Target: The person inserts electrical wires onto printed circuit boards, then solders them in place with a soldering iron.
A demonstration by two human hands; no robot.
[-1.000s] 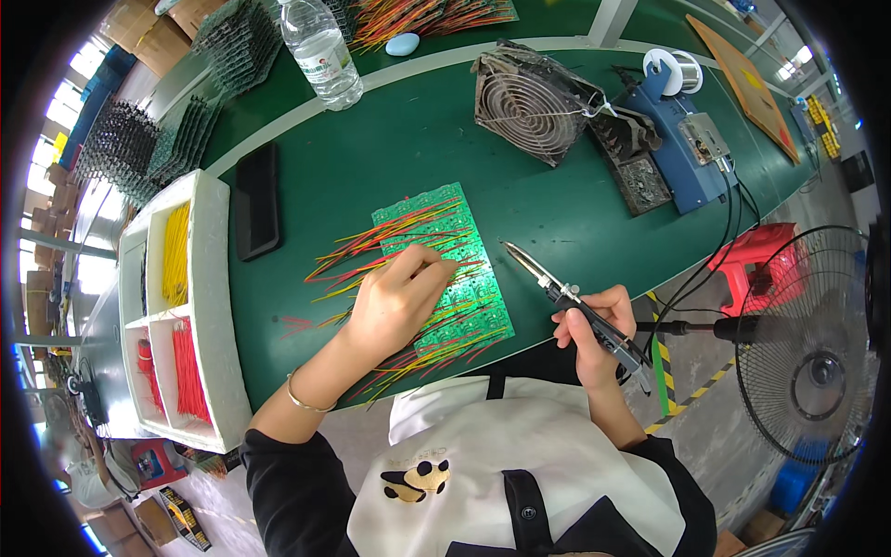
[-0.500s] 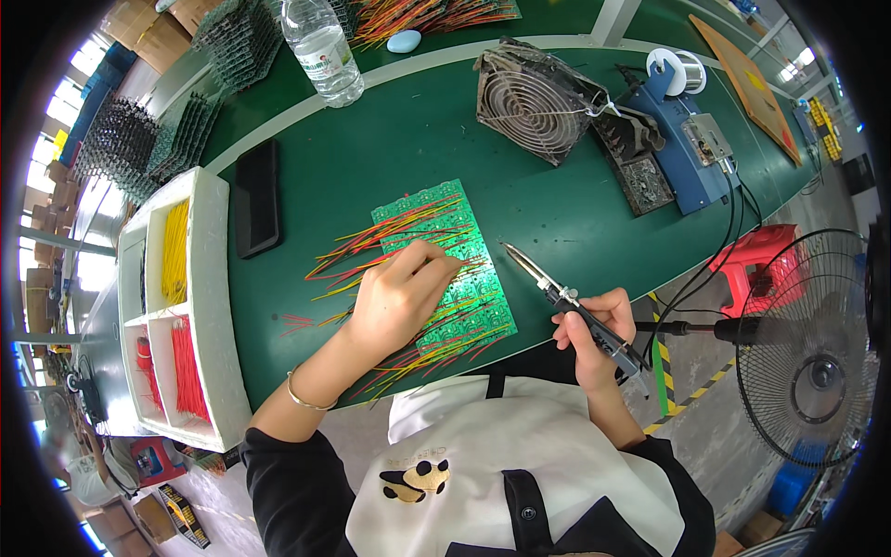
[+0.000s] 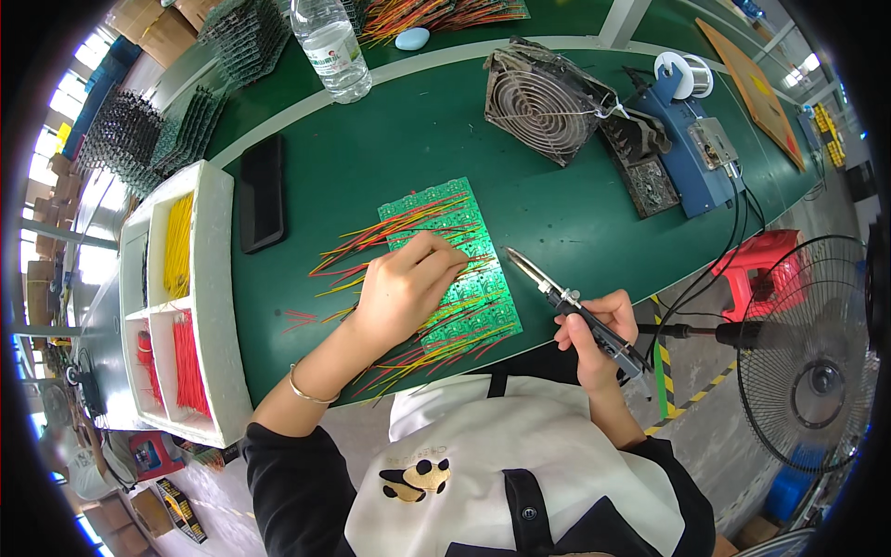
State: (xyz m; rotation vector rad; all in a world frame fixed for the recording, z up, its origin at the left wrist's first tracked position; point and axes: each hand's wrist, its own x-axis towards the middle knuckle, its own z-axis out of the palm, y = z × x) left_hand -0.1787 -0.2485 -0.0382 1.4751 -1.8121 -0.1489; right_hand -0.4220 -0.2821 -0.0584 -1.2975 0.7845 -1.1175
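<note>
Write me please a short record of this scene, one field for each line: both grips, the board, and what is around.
Left grip: over the circuit board, fingertips bunched among its wires; exact hold hidden
Right grip: closed around a soldering iron, its tip beside the board's right edge
Board: green, lying on a green table; many red and yellow wires extend leftward
Left side: white tray with yellow and red wires in separate compartments
Far side: water bottle, boxy fan
</note>
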